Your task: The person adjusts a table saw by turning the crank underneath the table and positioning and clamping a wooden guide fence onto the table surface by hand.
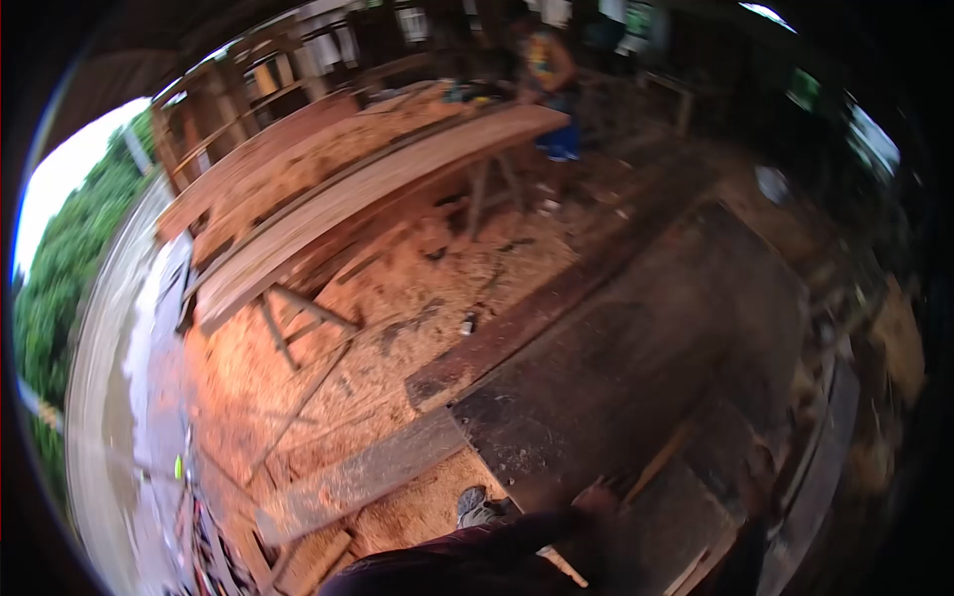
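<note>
My left hand [596, 498] is low in the head view, at the end of a dark sleeve. It lies over a large dark board [606, 368], close to the lower end of a narrow wooden strip [661, 462]. Motion blur smears its fingers, and I cannot make out a grip. Farther right, my right hand [759, 479] is dim and blurred beside the edge of a smaller dark panel [717, 452]. Whether it touches that panel is unclear.
A long reddish plank [378, 194] rests on wooden trestles [288, 323]. Sawdust [397, 328] covers the ground. Beyond the plank stands another person [547, 74]. A thick dark beam [517, 333] and a weathered board [368, 472] lie beside the dark board. My shoe [475, 505] shows below.
</note>
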Motion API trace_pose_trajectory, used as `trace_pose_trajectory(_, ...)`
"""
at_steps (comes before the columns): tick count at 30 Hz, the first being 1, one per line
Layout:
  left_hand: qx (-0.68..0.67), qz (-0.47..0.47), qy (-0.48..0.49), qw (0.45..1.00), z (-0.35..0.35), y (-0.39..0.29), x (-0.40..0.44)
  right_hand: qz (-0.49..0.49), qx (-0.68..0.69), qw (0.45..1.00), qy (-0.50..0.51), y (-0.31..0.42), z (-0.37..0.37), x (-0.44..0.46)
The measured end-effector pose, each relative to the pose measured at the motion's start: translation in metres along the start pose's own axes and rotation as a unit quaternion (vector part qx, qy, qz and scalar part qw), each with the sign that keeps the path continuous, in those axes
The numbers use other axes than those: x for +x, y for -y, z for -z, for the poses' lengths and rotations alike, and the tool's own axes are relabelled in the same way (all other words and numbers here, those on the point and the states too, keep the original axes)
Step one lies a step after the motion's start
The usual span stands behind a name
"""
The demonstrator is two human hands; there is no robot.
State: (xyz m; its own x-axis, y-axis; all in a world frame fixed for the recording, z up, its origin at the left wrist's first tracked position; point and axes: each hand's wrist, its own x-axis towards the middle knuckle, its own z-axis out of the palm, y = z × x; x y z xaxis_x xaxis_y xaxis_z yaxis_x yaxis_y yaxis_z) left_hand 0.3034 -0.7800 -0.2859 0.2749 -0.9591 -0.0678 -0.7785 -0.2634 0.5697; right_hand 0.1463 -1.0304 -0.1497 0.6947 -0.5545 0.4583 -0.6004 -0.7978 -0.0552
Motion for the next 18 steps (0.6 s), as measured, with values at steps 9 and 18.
trace_pose_trajectory(9,0.062,-0.197,-0.043,0.978,-0.01,0.035,0.005,-0.328,0.06,0.94,-0.064,0.11,0.005,-0.246)
trace_pose_trajectory(18,-0.033,-0.201,0.039,0.978,0.001,0.05,0.017,-0.294,0.211,0.931,-0.046,0.206,0.005,-0.218)
